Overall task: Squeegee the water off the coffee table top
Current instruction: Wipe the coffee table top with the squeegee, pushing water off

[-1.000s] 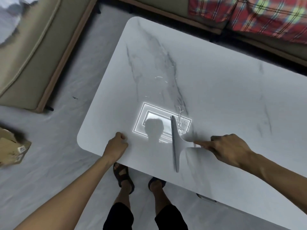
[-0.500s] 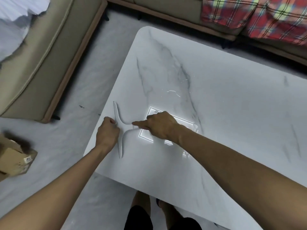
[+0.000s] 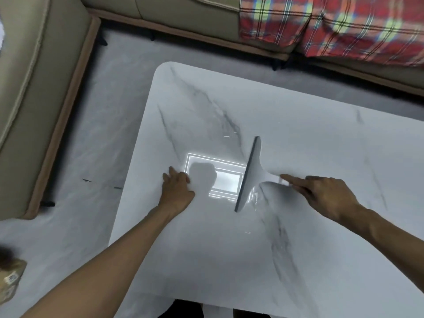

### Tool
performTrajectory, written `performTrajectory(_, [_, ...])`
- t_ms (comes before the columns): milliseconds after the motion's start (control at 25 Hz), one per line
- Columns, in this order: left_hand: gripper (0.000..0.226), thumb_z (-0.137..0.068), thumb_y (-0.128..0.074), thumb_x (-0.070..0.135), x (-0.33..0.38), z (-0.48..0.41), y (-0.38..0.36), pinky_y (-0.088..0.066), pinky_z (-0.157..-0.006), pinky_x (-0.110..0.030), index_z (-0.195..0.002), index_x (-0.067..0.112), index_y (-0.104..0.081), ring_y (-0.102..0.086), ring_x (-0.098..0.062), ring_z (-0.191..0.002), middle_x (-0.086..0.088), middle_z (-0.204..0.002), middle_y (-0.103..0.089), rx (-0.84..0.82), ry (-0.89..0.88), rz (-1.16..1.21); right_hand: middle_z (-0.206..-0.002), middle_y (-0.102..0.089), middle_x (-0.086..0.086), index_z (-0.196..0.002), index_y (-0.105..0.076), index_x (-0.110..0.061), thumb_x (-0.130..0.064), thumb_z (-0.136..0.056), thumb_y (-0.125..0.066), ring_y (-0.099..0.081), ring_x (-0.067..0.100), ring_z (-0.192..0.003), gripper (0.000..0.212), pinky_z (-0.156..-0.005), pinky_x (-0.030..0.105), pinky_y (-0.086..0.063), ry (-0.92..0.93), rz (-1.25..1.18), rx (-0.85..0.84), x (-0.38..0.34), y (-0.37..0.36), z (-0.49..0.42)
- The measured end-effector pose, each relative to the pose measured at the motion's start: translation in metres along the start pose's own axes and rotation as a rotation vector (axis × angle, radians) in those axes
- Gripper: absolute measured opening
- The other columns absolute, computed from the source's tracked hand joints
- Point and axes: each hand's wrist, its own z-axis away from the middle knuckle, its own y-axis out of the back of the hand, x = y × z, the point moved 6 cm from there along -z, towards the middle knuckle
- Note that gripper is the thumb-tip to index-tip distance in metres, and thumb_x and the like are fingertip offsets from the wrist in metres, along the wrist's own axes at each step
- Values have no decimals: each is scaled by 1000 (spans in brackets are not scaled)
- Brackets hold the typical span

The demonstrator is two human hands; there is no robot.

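A beige sofa [image 3: 39,83] is seen along the left and far sides, with a red plaid blanket [image 3: 332,26] draped over its far section. Most of the view is filled by the white marble coffee table top [image 3: 298,138], grey-veined, with a bright rectangular light reflection [image 3: 226,180] near its left end. The white squeegee [image 3: 251,173] is laid across the top, its dark blade set just right of the reflection. Its handle is grasped by the right hand [image 3: 321,191], the forefinger stretched along it. The left hand [image 3: 177,185] is pressed flat and unclenched on the table, nothing held. A cardboard box [image 3: 10,281] lies on the floor at lower left.
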Motion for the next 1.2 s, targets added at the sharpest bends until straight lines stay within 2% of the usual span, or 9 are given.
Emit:
performTrajectory(120, [28, -87, -50, 12, 13, -6, -4, -26, -116, -45, -114, 14, -46, 2, -43, -148, -22, -160, 0, -62, 64, 57, -66, -44, -13, -136, -28, -62, -55, -92, -7, -59, 21, -64, 49, -51, 28, -35, -10, -9, -1, 1, 20, -1])
performTrajectory(200, [19, -85, -47, 8, 13, 0, 12, -41, -103, -40, -101, 19, -46, -34, -38, -138, -14, -148, -37, 119, 109, 191, -68, -41, -13, -135, -29, -63, -56, -93, -9, -61, 23, -68, 47, -53, 28, -34, 68, -32, -9, -26, 33, -33])
performTrajectory(240, [18, -84, -47, 8, 10, 7, 23, -47, -89, -37, -95, 22, -45, -54, -33, -117, -8, -129, -54, 255, 132, 261, -72, -45, -12, -134, -27, -64, -57, -93, -9, -62, 23, -72, 46, -55, 28, -35, 132, -40, -29, -45, 34, -54])
performTrajectory(360, [20, -84, -50, 8, -3, 21, 45, -42, -69, -31, -95, 23, -43, -54, -21, -81, 1, -104, -57, 464, 162, 319, -85, -58, -8, -135, -28, -64, -52, -99, -20, -62, 22, -81, 39, -60, 30, -40, 331, -14, -58, -111, 27, -114])
performTrajectory(520, [18, -85, -49, 6, 0, 13, 47, -37, -60, -28, -91, 20, -40, -58, -28, -86, -7, -110, -57, 417, 147, 279, -93, -62, -3, -137, -32, -58, -42, -102, -28, -61, 26, -87, 40, -61, 30, -30, 358, 14, -50, -136, 17, -152])
performTrajectory(680, [26, -85, -52, 7, 28, 4, 32, -42, -74, -31, -87, 26, -34, -58, -31, -97, -15, -133, -48, 365, 78, 250, -80, -52, -7, -136, -30, -60, -38, -98, -32, -62, 27, -83, 44, -62, 31, -35, 172, -96, -27, -61, 16, -131])
performTrajectory(920, [22, -75, -60, 6, 96, -18, 13, -45, -91, -38, -89, 16, -47, -47, -29, -112, -6, -112, -40, 287, -109, 175, -81, -59, -4, -138, -31, -58, -46, -100, -22, -59, 27, -77, 41, -59, 31, -35, -190, -98, -28, 72, 15, -36])
performTrajectory(1160, [28, -82, -52, 10, 108, -33, -11, -39, -103, -39, -109, 12, -48, -13, -33, -148, -26, -154, -14, 7, -43, -6, -106, -71, 4, -136, -36, -47, -51, -100, -26, -61, 40, -93, 38, -72, 39, -44, -259, -331, 149, 64, 60, -76])
performTrajectory(1200, [27, -82, -52, 10, 106, -33, -8, -41, -99, -37, -108, 14, -47, -20, -32, -147, -23, -156, -17, -12, -41, 5, -110, -69, 9, -136, -38, -41, -47, -102, -26, -59, 43, -96, 37, -75, 41, -43, -255, -363, 163, 51, 67, -105])
